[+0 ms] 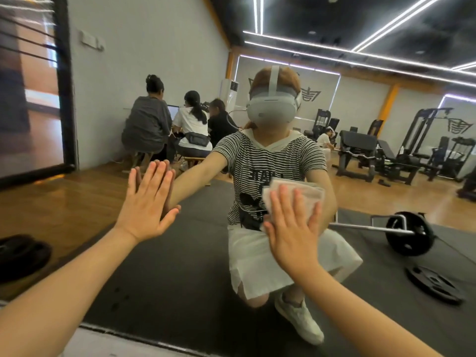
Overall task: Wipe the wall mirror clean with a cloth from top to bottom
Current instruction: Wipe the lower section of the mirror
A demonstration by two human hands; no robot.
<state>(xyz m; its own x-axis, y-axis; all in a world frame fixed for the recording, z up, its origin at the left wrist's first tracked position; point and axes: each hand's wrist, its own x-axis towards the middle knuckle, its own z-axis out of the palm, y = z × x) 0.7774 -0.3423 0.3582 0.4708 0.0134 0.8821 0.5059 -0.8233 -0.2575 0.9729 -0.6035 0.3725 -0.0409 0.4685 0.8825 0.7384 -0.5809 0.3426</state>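
Note:
The wall mirror fills almost the whole view and reflects a crouching person in a striped shirt. My left hand lies flat on the glass with straight fingers, at the left of centre. My right hand presses a folded white cloth flat against the mirror, fingers straight and spread; the cloth sticks out above my fingertips. Both hands sit in the lower half of the mirror.
The mirror's bottom edge runs low at the front, above a pale floor strip. All else is reflection: a barbell, a weight plate, gym machines at right, three seated people at back left.

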